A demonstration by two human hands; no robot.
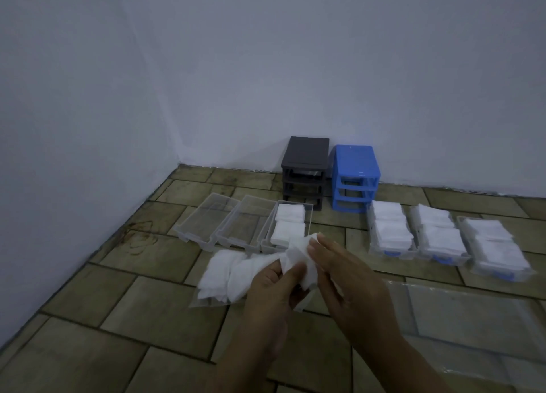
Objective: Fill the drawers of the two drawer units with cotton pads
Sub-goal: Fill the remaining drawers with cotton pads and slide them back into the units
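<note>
Pinching a small stack of cotton pads (298, 262) between them, left hand (274, 286) and right hand (345, 271) were near the part-filled drawer (291, 224). Pads looked light, soft, prone to fan out; best gripped by stack edges, lightly squeezed.

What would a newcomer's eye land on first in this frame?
Probably the left hand and right hand at centre, pinching white cotton pads above a clear bag of pads. Next, the blue drawer unit beside the dark grey drawer unit at the wall, both with their drawers out on the tiled floor.
</note>
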